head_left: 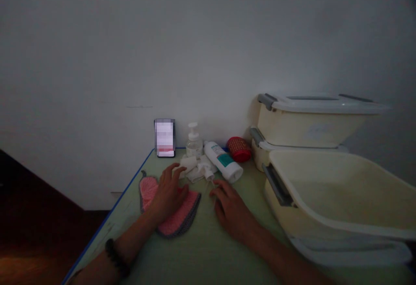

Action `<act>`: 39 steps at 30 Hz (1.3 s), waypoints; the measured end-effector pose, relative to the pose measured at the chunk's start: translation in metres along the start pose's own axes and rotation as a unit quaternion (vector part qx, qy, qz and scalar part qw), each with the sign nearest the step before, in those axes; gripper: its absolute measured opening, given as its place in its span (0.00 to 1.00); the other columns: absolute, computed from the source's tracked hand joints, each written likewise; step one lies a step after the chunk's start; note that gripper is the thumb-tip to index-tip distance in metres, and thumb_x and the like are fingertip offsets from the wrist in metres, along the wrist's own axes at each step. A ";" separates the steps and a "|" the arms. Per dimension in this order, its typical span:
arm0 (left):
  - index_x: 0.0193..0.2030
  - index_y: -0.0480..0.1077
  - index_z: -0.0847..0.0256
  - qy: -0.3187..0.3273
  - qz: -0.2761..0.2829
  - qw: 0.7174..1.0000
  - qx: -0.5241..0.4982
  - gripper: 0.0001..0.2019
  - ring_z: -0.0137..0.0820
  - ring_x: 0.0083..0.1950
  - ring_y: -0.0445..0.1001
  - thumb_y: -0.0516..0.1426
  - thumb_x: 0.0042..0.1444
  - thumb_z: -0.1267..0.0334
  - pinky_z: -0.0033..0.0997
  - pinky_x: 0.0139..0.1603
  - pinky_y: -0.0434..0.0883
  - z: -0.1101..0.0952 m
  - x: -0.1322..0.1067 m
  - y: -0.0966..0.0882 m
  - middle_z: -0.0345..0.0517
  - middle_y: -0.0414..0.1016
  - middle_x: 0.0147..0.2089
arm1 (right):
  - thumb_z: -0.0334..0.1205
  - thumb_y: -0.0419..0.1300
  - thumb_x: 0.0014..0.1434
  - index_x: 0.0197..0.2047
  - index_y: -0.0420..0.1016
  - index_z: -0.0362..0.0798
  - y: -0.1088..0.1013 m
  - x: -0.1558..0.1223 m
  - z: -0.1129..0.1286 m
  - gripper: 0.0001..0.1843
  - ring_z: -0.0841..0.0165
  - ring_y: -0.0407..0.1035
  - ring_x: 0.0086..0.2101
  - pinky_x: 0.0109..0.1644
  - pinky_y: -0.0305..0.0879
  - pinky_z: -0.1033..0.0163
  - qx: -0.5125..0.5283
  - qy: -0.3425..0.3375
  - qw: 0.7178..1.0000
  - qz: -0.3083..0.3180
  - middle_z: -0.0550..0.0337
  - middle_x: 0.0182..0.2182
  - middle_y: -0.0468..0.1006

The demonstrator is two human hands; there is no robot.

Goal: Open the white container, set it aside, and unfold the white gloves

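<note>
1. The left hand (169, 192) lies open and palm down on the pink cloth (187, 210), fingers spread, gripping nothing. The cloth sits under and to either side of that palm. A push with a flat hand would likely slide or bunch the cloth rather than lift it
2. The blue table edge (107, 224) is near, on the outer side of the left hand. I judge that a sweep that way could drag the cloth off the table
3. The right hand (229, 207) is also open and flat on the bare table (208, 250), holding nothing. A small spray bottle (206, 171) lies just beyond its fingertips, so a careless reach could flick it away
4. Just past the spray bottle lies a white bottle (224, 161) on its side. It is round and a nudge would probably set it rolling into the red container (239, 149) behind it
5. Beyond the left fingertips a white folded cloth (188, 163) lies in front of a pump bottle (194, 142) and a propped phone (164, 138). Both look easy to tip
6. The open tub (325, 168) crowds the outer side of the right hand, and a fast wrist swing could knock its rim
7. The light is dim, so misjudging a grasp seems likely
</note>
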State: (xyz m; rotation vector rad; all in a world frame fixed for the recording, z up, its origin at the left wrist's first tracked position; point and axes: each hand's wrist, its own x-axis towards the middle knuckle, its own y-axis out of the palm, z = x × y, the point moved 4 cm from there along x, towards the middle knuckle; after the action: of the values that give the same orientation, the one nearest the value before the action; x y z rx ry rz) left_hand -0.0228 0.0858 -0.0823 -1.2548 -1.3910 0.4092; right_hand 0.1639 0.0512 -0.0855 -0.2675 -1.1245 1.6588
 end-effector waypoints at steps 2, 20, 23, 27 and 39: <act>0.54 0.56 0.63 -0.007 0.007 1.000 0.000 0.22 0.47 0.59 0.57 0.52 0.52 0.65 0.54 0.55 0.61 0.004 -0.001 0.002 0.61 0.56 0.57 | 0.28 0.48 0.56 0.44 0.68 0.44 -0.001 0.000 -0.002 0.14 0.60 0.60 0.52 0.56 0.59 0.50 0.018 0.005 1.000 -0.005 0.46 0.52 0.62; 0.47 0.65 0.60 -0.010 0.084 0.988 -0.129 0.13 0.37 0.48 0.70 0.50 0.54 0.66 0.42 0.51 0.67 -0.004 0.001 -0.002 0.51 0.71 0.47 | 0.28 0.46 0.58 0.49 0.67 0.45 -0.007 -0.001 -0.003 0.17 0.64 0.59 0.54 0.58 0.58 0.53 0.061 -0.013 0.998 -0.001 0.49 0.54 0.64; 0.50 0.62 0.61 -0.027 0.074 0.988 -0.134 0.16 0.37 0.45 0.71 0.51 0.54 0.64 0.41 0.48 0.68 -0.002 0.001 0.000 0.51 0.71 0.44 | 0.27 0.46 0.57 0.47 0.68 0.46 -0.008 -0.001 -0.002 0.17 0.65 0.60 0.53 0.57 0.58 0.53 0.063 -0.024 0.998 0.005 0.50 0.53 0.65; 0.55 0.57 0.60 -0.034 0.076 0.988 -0.133 0.21 0.36 0.42 0.71 0.52 0.53 0.63 0.40 0.44 0.69 0.001 -0.001 0.003 0.50 0.70 0.42 | 0.26 0.47 0.57 0.45 0.68 0.48 -0.007 -0.001 -0.003 0.16 0.66 0.61 0.53 0.56 0.59 0.53 0.082 -0.037 0.996 0.008 0.51 0.53 0.66; 0.40 0.70 0.60 -0.001 0.091 0.992 -0.082 0.10 0.36 0.38 0.68 0.51 0.54 0.61 0.38 0.42 0.68 -0.002 0.001 0.001 0.47 0.68 0.35 | 0.25 0.46 0.56 0.45 0.71 0.47 -0.007 -0.002 -0.004 0.18 0.67 0.63 0.52 0.56 0.59 0.55 0.082 -0.034 0.996 0.002 0.51 0.52 0.68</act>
State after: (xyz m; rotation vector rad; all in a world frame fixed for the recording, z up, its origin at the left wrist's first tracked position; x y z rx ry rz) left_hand -0.0203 0.0864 -0.0820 -1.5231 -1.3372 0.4290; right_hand 0.1717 0.0514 -0.0831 -0.1086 -1.0305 1.7640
